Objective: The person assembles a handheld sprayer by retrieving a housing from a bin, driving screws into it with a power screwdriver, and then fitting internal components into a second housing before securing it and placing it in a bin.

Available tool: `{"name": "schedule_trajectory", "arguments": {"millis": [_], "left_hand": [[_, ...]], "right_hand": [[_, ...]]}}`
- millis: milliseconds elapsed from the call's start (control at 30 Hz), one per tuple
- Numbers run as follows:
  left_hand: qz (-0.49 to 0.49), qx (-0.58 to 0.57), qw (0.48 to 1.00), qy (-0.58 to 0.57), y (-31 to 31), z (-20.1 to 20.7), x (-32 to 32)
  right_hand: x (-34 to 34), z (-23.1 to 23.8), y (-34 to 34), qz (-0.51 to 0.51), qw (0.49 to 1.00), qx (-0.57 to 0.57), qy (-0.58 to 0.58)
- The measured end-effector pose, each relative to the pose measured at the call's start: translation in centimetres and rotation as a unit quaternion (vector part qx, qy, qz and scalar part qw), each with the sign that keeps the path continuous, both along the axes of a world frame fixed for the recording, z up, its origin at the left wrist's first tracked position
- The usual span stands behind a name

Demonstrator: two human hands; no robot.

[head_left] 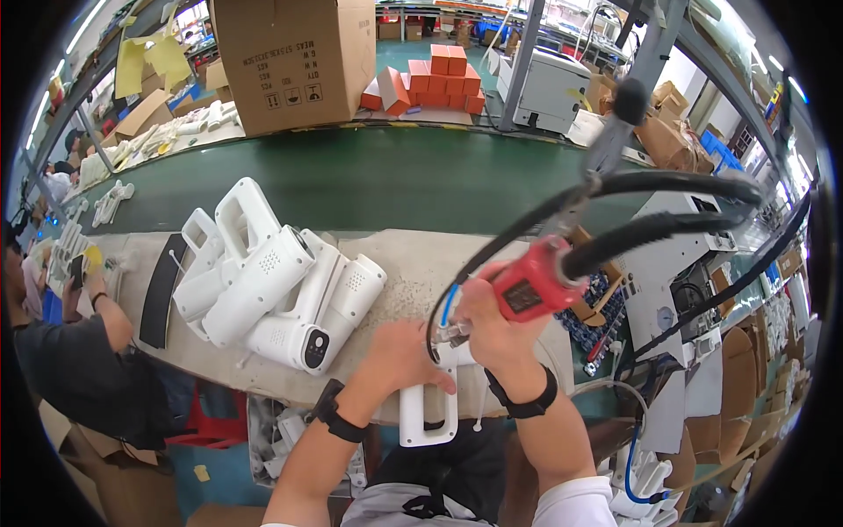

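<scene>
My right hand (502, 338) grips a red electric screwdriver (537, 281) with a thick black cable; its metal tip end points down and left. The tip meets, or comes close to, a white plastic housing (428, 426) with a loop handle; exact contact is hidden. My left hand (402, 353) holds that housing at the near edge of the worktop, its fingers wrapped over the upper part. Left of it lies a pile of similar white handheld housings (263, 281), some with speaker-like holes, one showing a black end panel (315, 348).
A green conveyor belt (421, 176) runs behind the worktop (413, 255). Beyond stand a large carton (294, 61) and stacked orange boxes (439, 83). A dark curved strip (162, 299) lies left of the pile. Another person (79, 369) works at far left. Cables hang on the right.
</scene>
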State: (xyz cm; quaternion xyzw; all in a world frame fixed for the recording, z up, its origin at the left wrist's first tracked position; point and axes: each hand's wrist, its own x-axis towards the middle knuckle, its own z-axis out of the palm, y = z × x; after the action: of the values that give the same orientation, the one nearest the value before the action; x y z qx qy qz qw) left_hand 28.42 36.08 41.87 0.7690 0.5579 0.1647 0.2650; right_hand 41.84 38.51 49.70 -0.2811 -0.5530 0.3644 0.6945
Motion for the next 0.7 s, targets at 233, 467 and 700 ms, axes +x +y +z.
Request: {"name": "schedule_trajectory", "arguments": {"millis": [233,467,700], "left_hand": [[-0.027,0.05,0.996,0.068,0.4,-1.2,0.4],[-0.026,0.071,0.995,0.066,0.5,-2.0,0.2],[0.013,0.106,0.992,0.062,-1.9,0.4,0.9]], "right_hand": [[3.3,-0.4,-0.8,-0.092,0.99,0.026,-0.107],[3.2,3.2,-2.0,-0.024,0.997,-0.076,0.006],[6.3,3.9,-2.5,0.136,0.974,0.155,0.097]]}}
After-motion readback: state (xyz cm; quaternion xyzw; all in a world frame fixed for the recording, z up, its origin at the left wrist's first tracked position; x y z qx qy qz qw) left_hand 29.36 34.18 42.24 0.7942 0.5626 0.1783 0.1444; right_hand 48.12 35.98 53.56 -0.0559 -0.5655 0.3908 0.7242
